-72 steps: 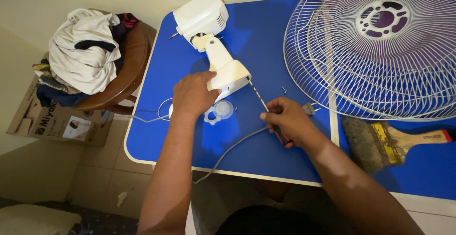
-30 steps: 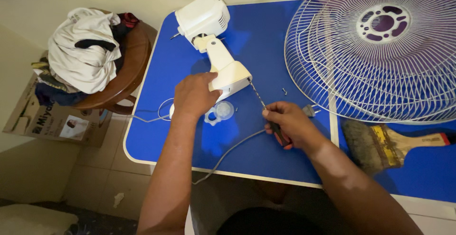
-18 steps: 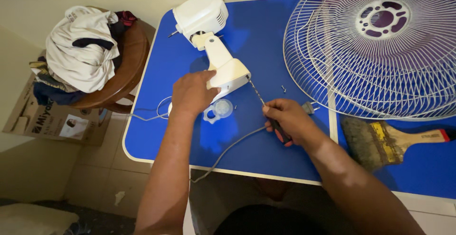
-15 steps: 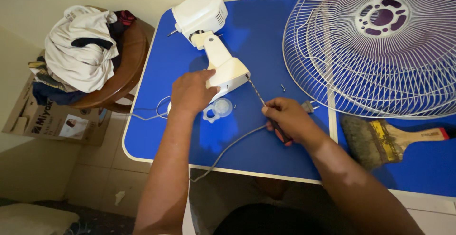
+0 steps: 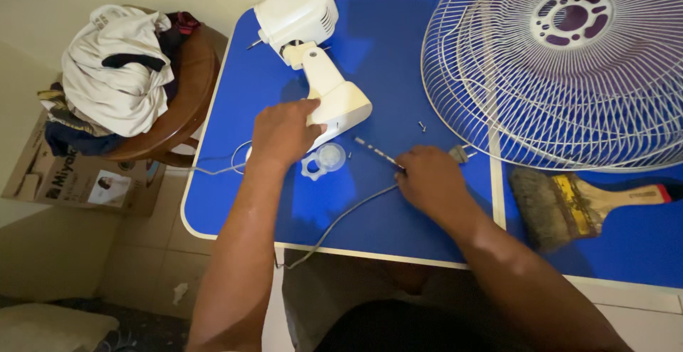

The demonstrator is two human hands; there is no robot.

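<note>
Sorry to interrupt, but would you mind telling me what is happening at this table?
A person is working on a taken-apart white fan on a blue table. The left hand steadies the fan body at its lower end, while the right hand holds a screwdriver pointed toward that end. A small clear cap and a loose screw lie nearby. The wire grille and a paintbrush sit to the right.

On the table [image 5: 235, 202] before us lies the fan body [image 5: 313, 53], its motor end farthest from us. Our left hand [image 5: 281, 135] rests on its near end; a small round cap [image 5: 329, 157] lies just right of that hand. Farther right, our right hand [image 5: 430, 181] holds a screwdriver [image 5: 377, 153]. The fan grille [image 5: 555, 67] lies behind it to the right, a paintbrush [image 5: 576, 202] nearer us. Left of the table stands a chair [image 5: 181, 110] piled with clothes [image 5: 117, 74].
</note>
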